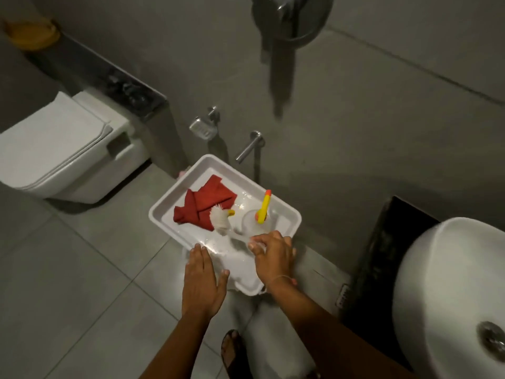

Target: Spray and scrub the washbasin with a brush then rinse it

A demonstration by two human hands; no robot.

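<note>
A white tray (164, 206) sits low in front of me, raised off the tiled floor. In it lie a red cloth (203, 205), a white-bristled brush (222, 219) with a clear handle, and a clear spray bottle (255, 222) with a yellow and orange nozzle. My right hand (273, 257) is closed on the brush's clear handle at the tray's near edge. My left hand (202, 283) lies flat, fingers apart, on the tray's near left rim. The white round washbasin (448, 291) with a metal drain is at the lower right.
A white toilet (65, 149) stands at the left. On the grey wall are a metal soap holder (203, 127), a tap (250, 146) and a shower fitting (289, 20). A dark counter (382, 258) carries the basin. My sandalled foot (232, 351) is below the tray.
</note>
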